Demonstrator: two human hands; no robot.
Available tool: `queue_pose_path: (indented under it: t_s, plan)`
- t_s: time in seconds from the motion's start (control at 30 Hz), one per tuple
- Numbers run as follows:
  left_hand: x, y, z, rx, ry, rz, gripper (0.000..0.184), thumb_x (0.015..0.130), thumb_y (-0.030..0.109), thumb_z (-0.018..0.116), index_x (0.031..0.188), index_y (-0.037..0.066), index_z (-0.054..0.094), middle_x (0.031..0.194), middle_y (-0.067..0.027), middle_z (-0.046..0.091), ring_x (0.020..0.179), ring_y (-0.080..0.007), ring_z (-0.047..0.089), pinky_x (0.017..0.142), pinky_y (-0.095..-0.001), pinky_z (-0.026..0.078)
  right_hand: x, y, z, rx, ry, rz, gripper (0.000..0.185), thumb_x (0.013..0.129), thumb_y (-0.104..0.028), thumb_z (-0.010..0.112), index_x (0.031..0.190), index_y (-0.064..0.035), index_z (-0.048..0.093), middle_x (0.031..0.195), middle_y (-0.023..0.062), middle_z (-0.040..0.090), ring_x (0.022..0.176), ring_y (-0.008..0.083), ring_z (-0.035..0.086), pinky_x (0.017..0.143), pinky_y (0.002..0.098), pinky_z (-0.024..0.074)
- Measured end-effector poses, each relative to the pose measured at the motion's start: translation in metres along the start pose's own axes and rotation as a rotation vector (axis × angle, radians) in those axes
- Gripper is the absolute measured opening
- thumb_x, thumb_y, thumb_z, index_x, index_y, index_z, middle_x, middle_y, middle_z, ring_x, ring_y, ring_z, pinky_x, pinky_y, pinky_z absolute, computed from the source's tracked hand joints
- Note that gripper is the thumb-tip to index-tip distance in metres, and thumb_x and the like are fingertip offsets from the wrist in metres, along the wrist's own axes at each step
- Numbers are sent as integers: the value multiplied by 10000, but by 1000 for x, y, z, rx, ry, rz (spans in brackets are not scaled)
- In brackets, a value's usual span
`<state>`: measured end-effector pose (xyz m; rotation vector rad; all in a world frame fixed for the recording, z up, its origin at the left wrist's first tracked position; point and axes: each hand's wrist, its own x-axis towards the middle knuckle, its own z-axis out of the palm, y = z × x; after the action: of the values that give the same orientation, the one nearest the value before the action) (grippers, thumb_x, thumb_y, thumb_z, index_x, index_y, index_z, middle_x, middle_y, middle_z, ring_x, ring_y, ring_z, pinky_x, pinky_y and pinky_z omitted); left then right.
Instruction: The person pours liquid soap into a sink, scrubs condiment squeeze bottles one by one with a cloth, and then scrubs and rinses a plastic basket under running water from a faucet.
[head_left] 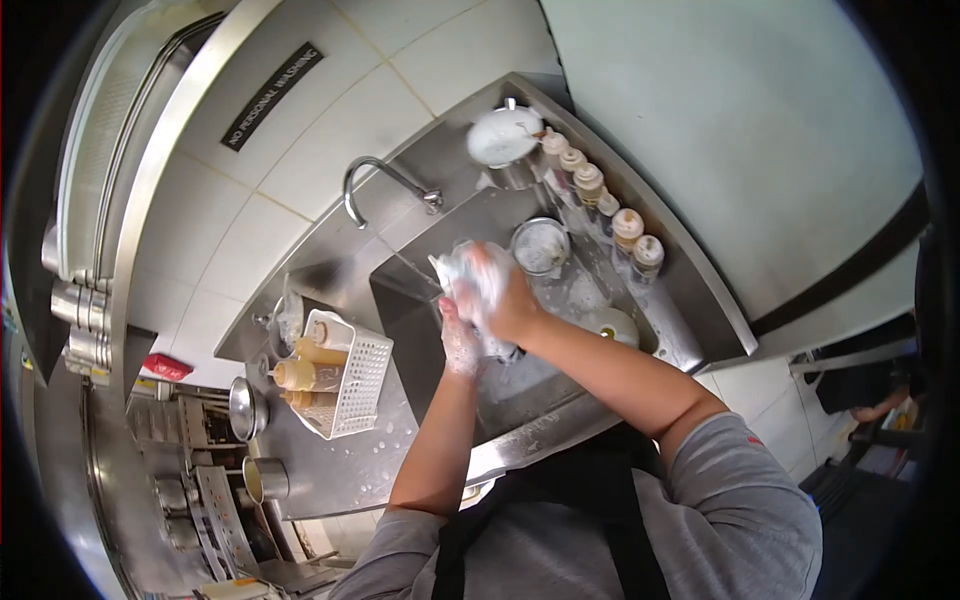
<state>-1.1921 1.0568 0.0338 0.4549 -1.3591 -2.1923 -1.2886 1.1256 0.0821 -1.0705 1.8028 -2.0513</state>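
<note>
Over the metal sink (405, 330), both of my hands are together on a soapy, whitish item (465, 275) that is smeared by motion. My right hand (510, 300) grips it from the right, its fingers wrapped over the top. On the lower left, my left hand (458, 335) is wet with foam and pressed against the item; its fingers are partly hidden. Water runs from the curved faucet (385, 175) just left of the hands. A round metal container with suds (541, 247) stands close behind my right hand.
A white basket (360, 385) with sauce bottles (310, 375) stands on the left counter. Several squeeze bottles (590, 180) line the back right ledge, beside a foamy pot (505, 140). Metal bowls (245, 408) and a pot (265, 480) are at far left. Another person's hand (880, 405) shows at far right.
</note>
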Motion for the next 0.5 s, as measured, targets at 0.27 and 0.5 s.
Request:
queue_pose_path:
  t_s: [0.27,0.5]
  plan:
    - [10,19,-14,70,29,149,730,806,656,385,1259,83,400,1180,-79,510,1049,-222,526,901,-361,436,-3,-5,27,-159,88,-467,262,707,-135,633,953,-53,597,1004,156,599,947,349,558,830,419,442]
    - [10,44,-27,-265,-66,210,451,845,449,476,918,5,508,787,-108,558,730,-197,548,646,-295,448,-45,40,46,504,-34,296,306,827,-154,506,1103,-25,480,1006,130,561,845,256,589,747,324,480]
